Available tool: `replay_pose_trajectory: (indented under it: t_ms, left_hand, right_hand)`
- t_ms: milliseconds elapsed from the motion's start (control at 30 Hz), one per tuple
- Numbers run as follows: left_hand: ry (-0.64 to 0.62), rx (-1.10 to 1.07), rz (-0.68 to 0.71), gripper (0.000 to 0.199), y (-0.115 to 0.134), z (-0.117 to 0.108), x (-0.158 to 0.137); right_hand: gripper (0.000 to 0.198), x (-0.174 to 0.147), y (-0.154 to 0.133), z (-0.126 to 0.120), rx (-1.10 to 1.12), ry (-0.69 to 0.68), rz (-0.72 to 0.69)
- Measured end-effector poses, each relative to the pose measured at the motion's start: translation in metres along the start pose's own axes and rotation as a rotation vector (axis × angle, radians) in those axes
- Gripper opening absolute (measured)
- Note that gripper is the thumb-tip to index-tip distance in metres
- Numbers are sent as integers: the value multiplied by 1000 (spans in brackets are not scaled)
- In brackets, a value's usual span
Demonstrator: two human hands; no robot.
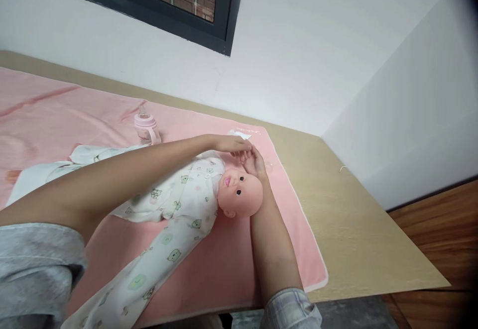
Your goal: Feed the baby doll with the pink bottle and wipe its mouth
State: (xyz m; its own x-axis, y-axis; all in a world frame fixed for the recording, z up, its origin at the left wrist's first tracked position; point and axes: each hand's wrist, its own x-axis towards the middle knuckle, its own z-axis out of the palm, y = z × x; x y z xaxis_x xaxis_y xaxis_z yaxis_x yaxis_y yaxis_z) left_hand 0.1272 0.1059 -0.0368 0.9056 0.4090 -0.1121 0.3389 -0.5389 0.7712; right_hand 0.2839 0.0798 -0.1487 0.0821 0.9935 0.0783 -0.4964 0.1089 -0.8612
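A bald baby doll lies on its back on a pink blanket, its head towards the right. It wears a white outfit with green bear prints, and one long sleeve stretches to the lower left. My left hand reaches across the doll's body to beside its head, fingers close together. There it meets my right hand, whose fingers are curled. My right forearm passes against the top of the doll's head. What lies between the fingers is hidden, as is the doll's other hand.
Beyond my left forearm a pink-capped baby bottle with a handle stands on the blanket. A small white piece lies behind my hands. The wooden tabletop ends at the right, near wood panelling. A white wall and dark-framed window rise behind.
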Motion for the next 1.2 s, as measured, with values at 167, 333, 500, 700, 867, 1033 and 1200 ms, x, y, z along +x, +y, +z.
replay_pose_trajectory:
  t_ms: [167,333,500,700,867,1033,1200]
  left_hand:
    - [386,-11,44,50,-3,-21,-29]
    - [613,60,52,42,3,-23,-53]
    - [689,124,128,41,14,-14,-70]
    - [506,124,185,56,25,-3,-91]
    - [317,-33,198,37,34,5,-110]
    - [313,-133,175,23,34,9,-124]
    - [368,-106,238,17,29,9,-134]
  right_hand:
    - [25,-1,-6,1,222,-1,-25]
    - [19,-5,-34,2,187,56,-127]
    - [27,-19,-79,17,-36,22,-195]
    - [41,-61,-123,64,-494,-293,-180]
    - [35,-85,-137,91,-655,-487,-188]
    - [34,-104,-143,108,-778,-530,-150]
    - [29,-120,-144,122,-853,-528,-198]
